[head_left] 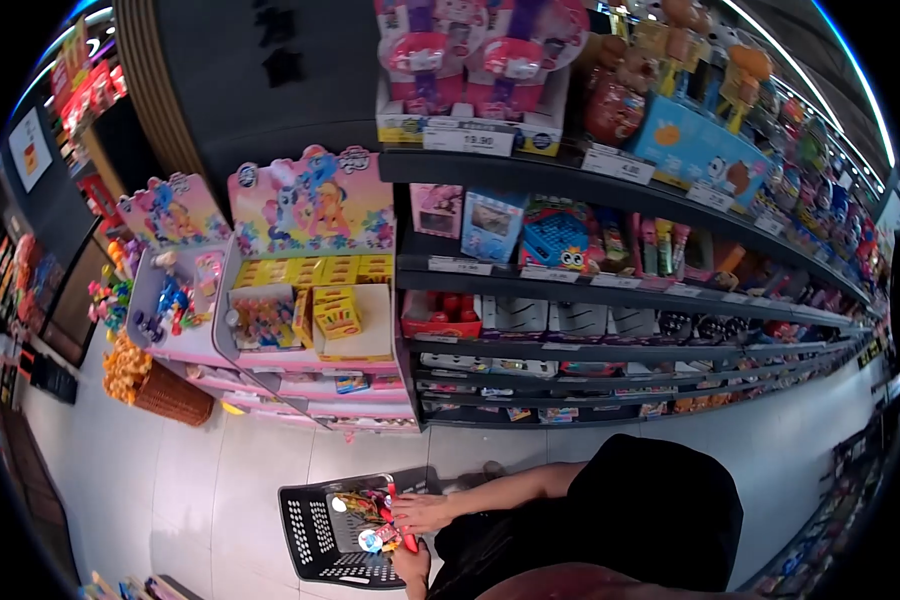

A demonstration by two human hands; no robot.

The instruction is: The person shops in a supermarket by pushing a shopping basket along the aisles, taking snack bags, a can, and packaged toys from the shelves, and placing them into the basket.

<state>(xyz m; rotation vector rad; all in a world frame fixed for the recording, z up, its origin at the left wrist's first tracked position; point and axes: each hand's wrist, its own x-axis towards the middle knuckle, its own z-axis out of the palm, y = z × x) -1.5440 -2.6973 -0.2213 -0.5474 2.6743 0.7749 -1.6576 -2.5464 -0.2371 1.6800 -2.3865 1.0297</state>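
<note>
A black shopping basket (315, 572) with perforated sides is low in front of me, holding several small colourful packages (360, 503), some with round white labels. A red bar, apparently the basket's handle (409, 541), runs along its near side. My right hand (425, 512) reaches across from the dark sleeve with fingers stretched out over the bar and the basket's near edge. Below it, my left hand (412, 567) is closed around the lower end of the red bar; its fingers are partly hidden. The kinds of packages are too small to make out.
Dark shelves (610, 350) of toys with price tags run along the right. A pink pony display (310, 210) with yellow boxes (337, 312) stands ahead. Left of it, a wicker basket (175, 392) lies tilted on the tiled floor (185, 480).
</note>
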